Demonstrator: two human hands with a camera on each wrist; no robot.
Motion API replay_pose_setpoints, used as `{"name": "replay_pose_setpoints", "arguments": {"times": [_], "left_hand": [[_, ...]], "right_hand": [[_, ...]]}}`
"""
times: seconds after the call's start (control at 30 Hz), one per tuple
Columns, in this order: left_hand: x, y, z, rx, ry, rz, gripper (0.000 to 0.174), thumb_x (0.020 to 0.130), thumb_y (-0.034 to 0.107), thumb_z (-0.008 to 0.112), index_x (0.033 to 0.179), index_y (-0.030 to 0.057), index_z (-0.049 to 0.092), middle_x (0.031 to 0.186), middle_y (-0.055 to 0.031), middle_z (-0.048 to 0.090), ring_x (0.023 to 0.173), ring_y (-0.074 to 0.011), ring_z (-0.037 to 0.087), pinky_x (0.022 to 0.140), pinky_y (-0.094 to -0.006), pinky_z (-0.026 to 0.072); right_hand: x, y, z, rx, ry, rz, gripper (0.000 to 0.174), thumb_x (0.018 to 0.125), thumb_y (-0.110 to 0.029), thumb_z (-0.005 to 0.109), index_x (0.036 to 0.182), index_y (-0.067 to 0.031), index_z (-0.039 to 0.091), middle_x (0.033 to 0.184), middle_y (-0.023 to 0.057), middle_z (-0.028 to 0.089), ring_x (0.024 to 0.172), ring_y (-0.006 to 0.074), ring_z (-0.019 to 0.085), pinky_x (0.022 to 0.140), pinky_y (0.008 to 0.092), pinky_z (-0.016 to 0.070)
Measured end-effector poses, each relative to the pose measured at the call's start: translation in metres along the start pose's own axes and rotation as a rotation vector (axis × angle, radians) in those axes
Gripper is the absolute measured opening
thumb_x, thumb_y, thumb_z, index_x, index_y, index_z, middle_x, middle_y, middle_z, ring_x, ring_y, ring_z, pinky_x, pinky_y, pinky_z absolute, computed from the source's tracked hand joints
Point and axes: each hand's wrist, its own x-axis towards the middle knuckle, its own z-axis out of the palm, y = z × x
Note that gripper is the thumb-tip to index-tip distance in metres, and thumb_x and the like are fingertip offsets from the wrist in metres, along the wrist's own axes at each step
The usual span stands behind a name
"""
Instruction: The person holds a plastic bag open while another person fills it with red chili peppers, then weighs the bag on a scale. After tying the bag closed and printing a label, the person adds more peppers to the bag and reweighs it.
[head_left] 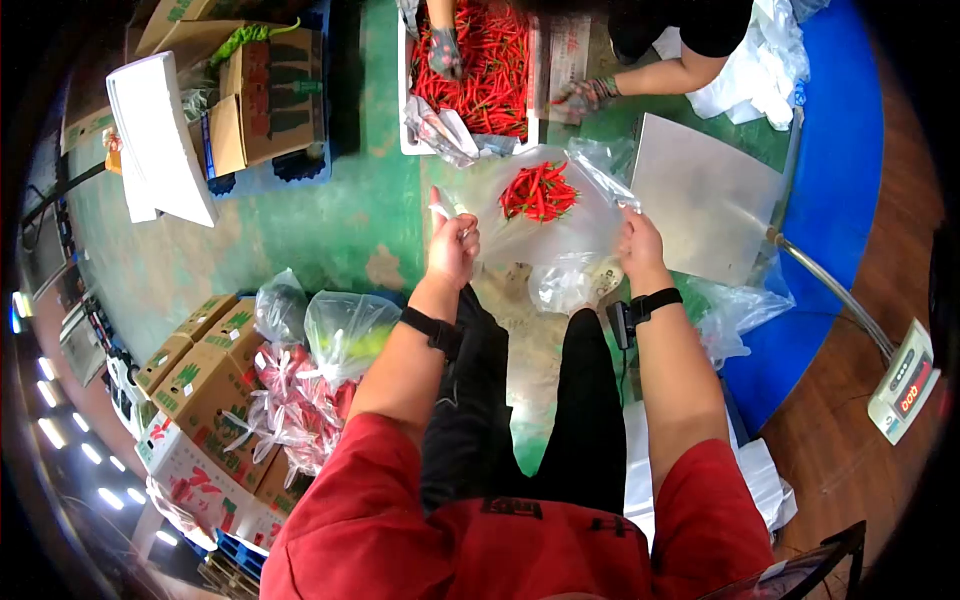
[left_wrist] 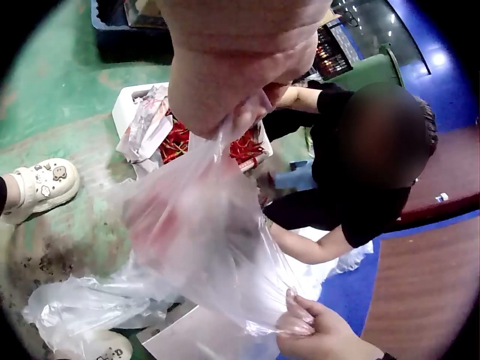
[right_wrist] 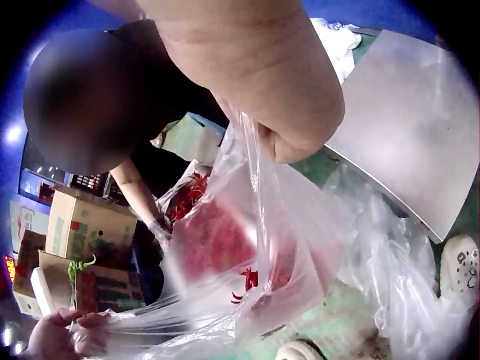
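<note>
Pinching with left grip [head_left: 455, 252] and right grip [head_left: 641, 245], I hold opposite edges of a clear plastic bag [head_left: 505, 236], spread between them. Largest about me is the green floor [head_left: 250, 240]; beyond the bag stands a white crate [head_left: 404, 100] of red chillies, then the bag itself, then the small cluster of chillies [head_left: 540, 192] lying inside it. As I judge it, the thin film could slip from either pinch or tear if I pulled too hard, and a sudden tilt could send chillies over the rim. Hard to make out: in the wrist views my own skin and the film cover most of my fingertips, the far end of the crate is cut off, and I cannot tell whether the crumpled plastic [head_left: 567, 287] below belongs to this bag.
</note>
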Motion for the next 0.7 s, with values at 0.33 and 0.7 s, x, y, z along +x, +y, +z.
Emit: {"name": "replay_pose_setpoints", "arguments": {"times": [0.33, 0.7], "left_hand": [[0.007, 0.000, 0.001, -0.003, 0.021, -0.007, 0.073, 0.075, 0.002, 0.040, 0.133, 0.0334, 0.008, 0.073, -0.0031, 0.045, 0.046, -0.0069, 0.030, 0.040, -0.0188, 0.0236], [0.012, 0.010, -0.010, 0.031, 0.036, -0.001, 0.072, 0.075, 0.003, 0.041, 0.132, 0.0324, 0.009, 0.072, -0.0030, 0.045, 0.047, -0.0071, 0.030, 0.040, -0.0197, 0.0239]], "right_hand": [[0.011, 0.012, 0.006, -0.011, -0.014, -0.021, 0.009, 0.078, -0.019, 0.056, 0.078, -0.0117, 0.051, 0.049, -0.0073, 0.026, 0.037, 0.0050, 0.022, 0.035, 0.0204, 0.0175], [0.011, 0.019, 0.017, -0.001, -0.012, -0.005, 0.012, 0.077, -0.019, 0.059, 0.076, -0.0116, 0.049, 0.049, -0.0070, 0.027, 0.038, 0.0050, 0.022, 0.035, 0.0205, 0.0178]]}}
